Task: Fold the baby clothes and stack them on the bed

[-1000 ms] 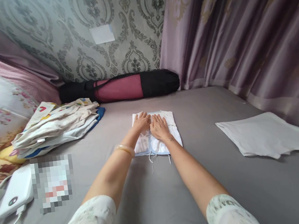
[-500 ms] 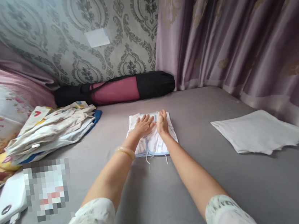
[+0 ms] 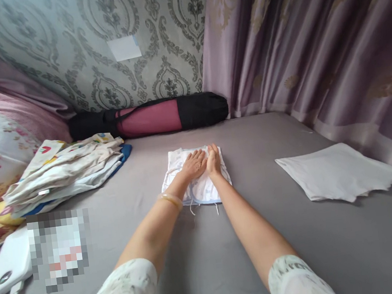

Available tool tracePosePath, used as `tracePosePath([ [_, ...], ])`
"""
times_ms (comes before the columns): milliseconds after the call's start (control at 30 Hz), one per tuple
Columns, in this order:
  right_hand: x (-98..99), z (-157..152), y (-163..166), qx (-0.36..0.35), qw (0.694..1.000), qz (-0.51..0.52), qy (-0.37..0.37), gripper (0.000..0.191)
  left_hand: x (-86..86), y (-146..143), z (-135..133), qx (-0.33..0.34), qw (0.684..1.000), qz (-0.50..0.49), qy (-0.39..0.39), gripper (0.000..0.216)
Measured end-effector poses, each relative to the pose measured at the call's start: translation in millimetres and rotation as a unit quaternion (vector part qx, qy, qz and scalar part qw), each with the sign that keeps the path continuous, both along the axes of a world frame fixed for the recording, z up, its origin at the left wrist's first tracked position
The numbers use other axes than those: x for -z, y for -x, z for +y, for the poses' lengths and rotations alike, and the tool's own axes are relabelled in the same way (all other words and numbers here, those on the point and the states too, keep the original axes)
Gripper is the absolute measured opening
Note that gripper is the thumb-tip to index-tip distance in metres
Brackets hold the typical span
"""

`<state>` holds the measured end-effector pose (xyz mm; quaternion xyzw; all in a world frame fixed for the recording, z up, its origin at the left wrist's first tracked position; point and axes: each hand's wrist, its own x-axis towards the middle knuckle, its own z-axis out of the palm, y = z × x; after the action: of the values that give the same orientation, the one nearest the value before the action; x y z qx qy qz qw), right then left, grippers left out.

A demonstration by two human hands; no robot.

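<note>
A small white garment (image 3: 206, 191) with pale blue edging and loose ties lies folded on the grey bed sheet (image 3: 203, 260). My left hand (image 3: 195, 164) rests flat on its upper middle, palm down, fingers stretched out together. Beside it, touching or nearly so, my right hand (image 3: 213, 160) stands on its edge on the cloth, with the fingers extended. Neither hand grips the fabric. Parts of the garment are hidden under both hands and wrists.
A heap of folded clothes (image 3: 67, 174) lies at the left, near a white power bank (image 3: 8, 265) with a cable. To the right is a folded white cloth (image 3: 340, 172). A long black and maroon bag (image 3: 149, 118) lies along the wall beside purple curtains (image 3: 298, 48).
My left hand has slid rightward across the garment toward my right hand, uncovering more of its left side. The right hand stays nearly in place.
</note>
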<state>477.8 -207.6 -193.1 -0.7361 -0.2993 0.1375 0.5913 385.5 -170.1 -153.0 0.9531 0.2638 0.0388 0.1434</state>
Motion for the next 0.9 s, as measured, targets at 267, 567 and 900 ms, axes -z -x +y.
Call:
tracePosePath([
  [267,-32.6,-29,6,-0.051,0.934,-0.307,0.176,0.052,3.0,24,19,-0.156,0.981,-0.012,-0.115,0.057],
  [567,-28.8,-32,17,-0.098,0.873,-0.334,0.341,0.055,15.8,35,23,-0.166,0.980,0.035,-0.101,0.063],
  [900,-30.2,-33,15,-0.087,0.877,-0.337,0.332,0.056,8.4,64,42,-0.126,0.988,0.040,-0.075,0.059],
])
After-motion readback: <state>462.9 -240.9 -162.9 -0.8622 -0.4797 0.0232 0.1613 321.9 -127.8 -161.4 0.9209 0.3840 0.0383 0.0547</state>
